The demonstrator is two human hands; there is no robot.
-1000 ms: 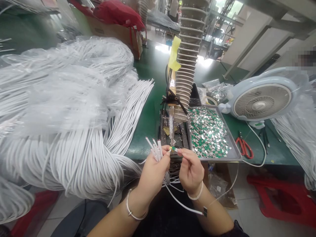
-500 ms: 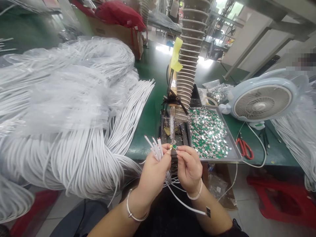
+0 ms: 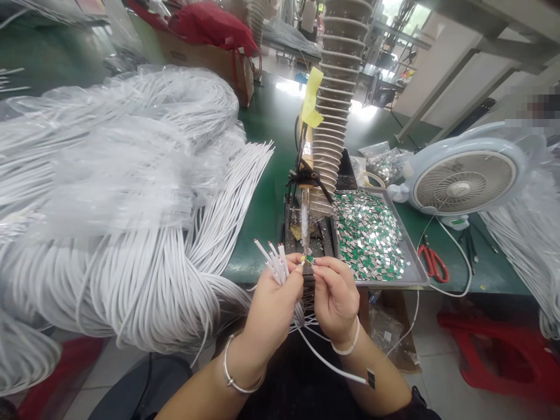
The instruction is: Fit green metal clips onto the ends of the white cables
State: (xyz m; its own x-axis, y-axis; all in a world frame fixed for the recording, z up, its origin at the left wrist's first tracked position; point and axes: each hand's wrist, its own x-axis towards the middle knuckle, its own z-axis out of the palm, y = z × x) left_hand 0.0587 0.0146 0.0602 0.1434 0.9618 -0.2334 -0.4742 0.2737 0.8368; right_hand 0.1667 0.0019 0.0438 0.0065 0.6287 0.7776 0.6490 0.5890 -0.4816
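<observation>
My left hand (image 3: pixel 273 303) is closed around a small bunch of white cable ends (image 3: pixel 273 259) that fan upward from the fist. My right hand (image 3: pixel 336 297) pinches a tiny green circuit chip (image 3: pixel 310 259) against the tip of one cable, just below the tip of a fixed soldering iron (image 3: pixel 304 224). Both hands meet at the front edge of the green bench (image 3: pixel 262 204). A finished white cable with a dark end (image 3: pixel 370 379) trails over my right forearm.
A huge pile of white cables (image 3: pixel 131 233) under clear plastic fills the left. A metal tray (image 3: pixel 413 262) of green chips (image 3: pixel 367 233) lies right of the iron, with red scissors (image 3: pixel 431 262), a pale fan (image 3: pixel 466 181) and a ribbed exhaust hose (image 3: pixel 335 105) nearby.
Both hands have risen slightly toward the soldering iron tip, bringing chip and cable end closer to it. Everything else stays put.
</observation>
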